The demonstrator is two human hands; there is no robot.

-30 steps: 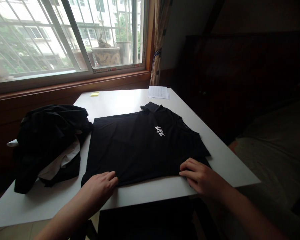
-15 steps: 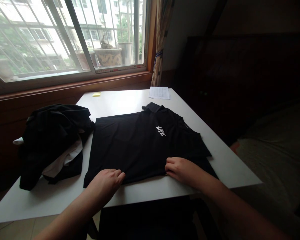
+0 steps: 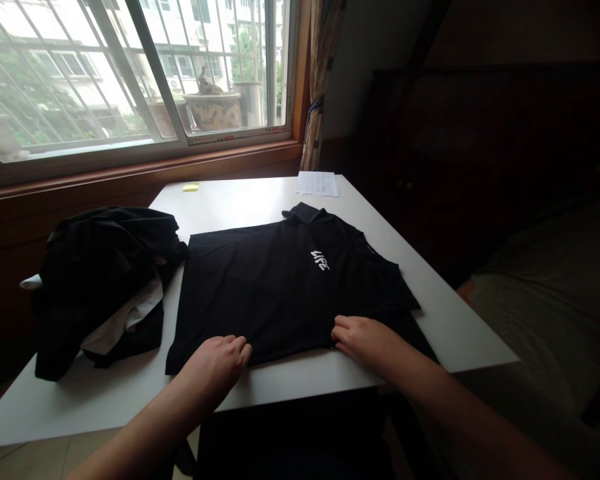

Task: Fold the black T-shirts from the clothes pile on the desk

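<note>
A black T-shirt point(image 3: 260, 280) with white "LIFE" lettering lies spread sideways on the white table point(image 3: 460, 333), its neck to the right and its hem to the left. Along its near edge, my left hand point(image 3: 227, 353) is closed on the cloth towards the hem. My right hand point(image 3: 355, 333) pinches the same edge further right, close to the near sleeve. The fingertips of both hands are partly hidden by the knuckles and the fabric. Left of the shirt sits a crumpled heap of black clothes point(image 3: 105, 267) with a pale grey patch showing.
At the table's far edge lie a yellow sticky-note pad point(image 3: 191, 187) and some printed sheets point(image 3: 318, 184). A barred window point(image 3: 220, 73) and a tied curtain point(image 3: 315, 127) are behind. A dark chair or stool seat point(image 3: 290, 440) is under the near edge.
The view has shifted slightly. Both hands keep their hold on the shirt's near edge, and the shirt lies almost exactly as before.
</note>
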